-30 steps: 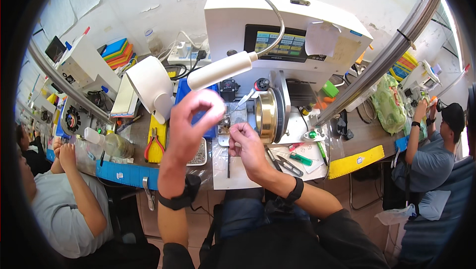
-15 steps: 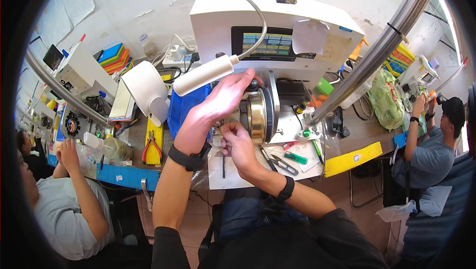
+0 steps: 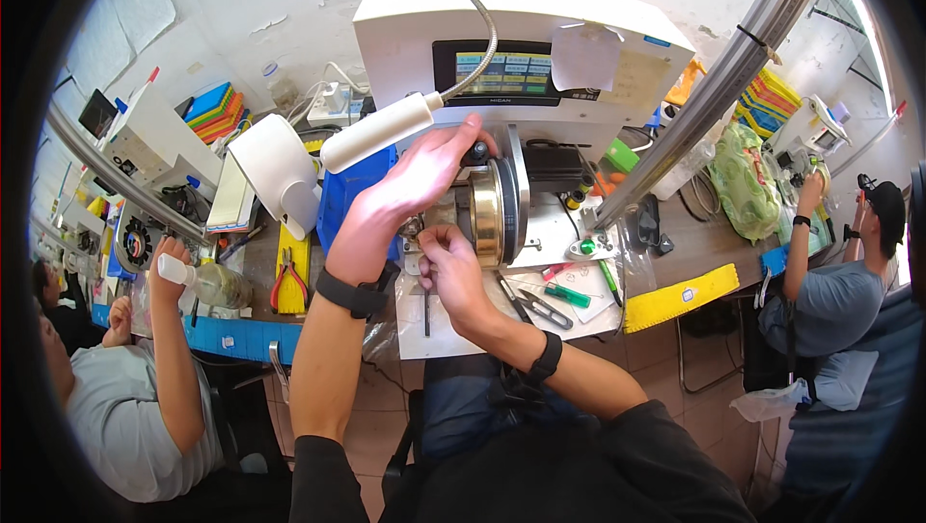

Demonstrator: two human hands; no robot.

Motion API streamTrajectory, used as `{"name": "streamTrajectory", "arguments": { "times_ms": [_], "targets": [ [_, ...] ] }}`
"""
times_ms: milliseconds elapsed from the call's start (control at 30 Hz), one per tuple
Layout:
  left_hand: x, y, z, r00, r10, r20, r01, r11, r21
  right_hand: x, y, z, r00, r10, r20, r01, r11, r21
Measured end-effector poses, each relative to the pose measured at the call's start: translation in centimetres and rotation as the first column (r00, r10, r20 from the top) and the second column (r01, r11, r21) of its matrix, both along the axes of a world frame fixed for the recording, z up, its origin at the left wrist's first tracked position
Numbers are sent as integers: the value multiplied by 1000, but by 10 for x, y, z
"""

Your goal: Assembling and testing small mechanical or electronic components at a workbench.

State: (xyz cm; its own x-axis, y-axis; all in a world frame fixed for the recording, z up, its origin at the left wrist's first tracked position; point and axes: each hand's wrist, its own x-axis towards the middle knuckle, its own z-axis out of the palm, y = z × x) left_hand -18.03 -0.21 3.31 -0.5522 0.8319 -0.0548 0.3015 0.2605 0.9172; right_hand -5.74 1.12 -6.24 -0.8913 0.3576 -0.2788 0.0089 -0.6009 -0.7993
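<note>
My left hand [image 3: 422, 174] reaches over the machine's front, its visible fingers curled round a black round knob [image 3: 476, 153]. Beside that knob stands a brass-coloured drum [image 3: 488, 218], with a dark ring and a grey metal disc on its right. Below, my right hand [image 3: 451, 270] is closed in a pinch just left of the drum. Whatever lies between its fingertips is too small to name. Near those fingertips is a small metal fitting [image 3: 413, 230], partly hidden by my left wrist.
A white machine with a screen [image 3: 506, 71] stands behind; a white lamp [image 3: 378, 133] hangs over my left hand. Cutters [image 3: 545, 309] and a green-handled tool [image 3: 567, 296] lie at right. A blue bin [image 3: 340, 197] and red-handled pliers [image 3: 288, 282] are left. People sit on both sides.
The view has shifted slightly. Both my hands stay at nearly the same places by the drum. The person at left has moved one hand up to a white-capped bottle.
</note>
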Motion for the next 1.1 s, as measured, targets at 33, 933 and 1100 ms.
{"name": "streamTrajectory", "arguments": {
  "times_ms": [33,933,1100],
  "targets": [
    [1,3,0,999,14,-33,-14,1000,-12,0,0,2,1000,-9,8,9,1000,5],
    [71,-166,-109,730,329,-599,-561,790,-249,71,15,12,969,217,117,-210,975,-72],
    [73,-170,-93,741,447,-501,-608,763,-220,73,18,10,968,221,122,-214,974,-70]
  ]
}}
